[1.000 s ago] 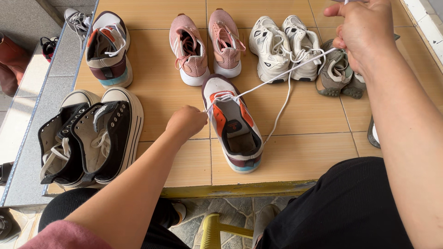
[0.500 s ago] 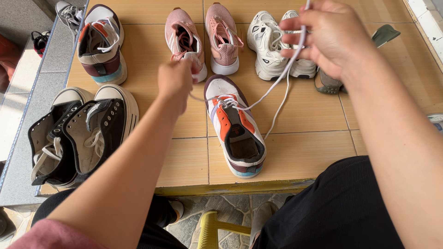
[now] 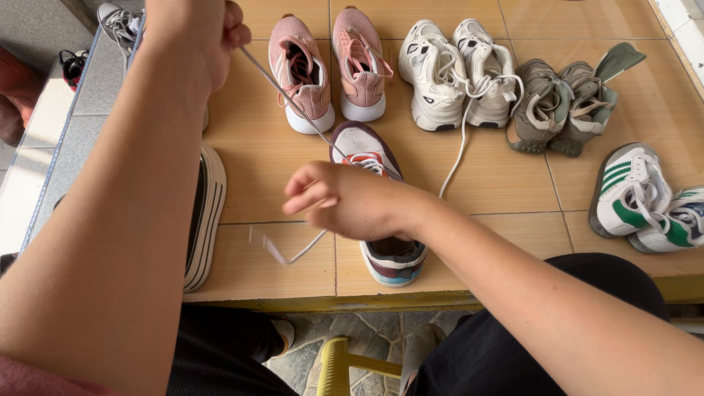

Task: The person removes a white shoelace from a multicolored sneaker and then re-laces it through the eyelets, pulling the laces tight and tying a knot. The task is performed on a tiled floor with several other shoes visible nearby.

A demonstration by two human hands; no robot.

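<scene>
A white, maroon and orange sneaker (image 3: 391,258) with a pale blue sole stands on the tan tiled ledge (image 3: 271,183), toe pointing away from me. My left hand (image 3: 196,33) is raised at the upper left, shut on a white shoelace (image 3: 293,103) that runs taut down to the shoe's front eyelets. Over the shoe's middle, my right hand (image 3: 345,202) covers the tongue; its fingers pinch the lace, and a loose end hangs below it to the left. Another stretch of lace trails off to the right of the shoe.
Along the back stand a pink pair (image 3: 302,73), a white pair (image 3: 434,77) and a grey-olive pair (image 3: 546,110). A white and green pair (image 3: 631,192) is at right. A black platform shoe (image 3: 207,213) shows behind my left arm. A yellow stool (image 3: 336,364) sits below the ledge.
My left hand rose to the upper left, pulling the lace taut. My right hand came down from the upper right onto the shoe. The view shifted, showing the white and green pair.
</scene>
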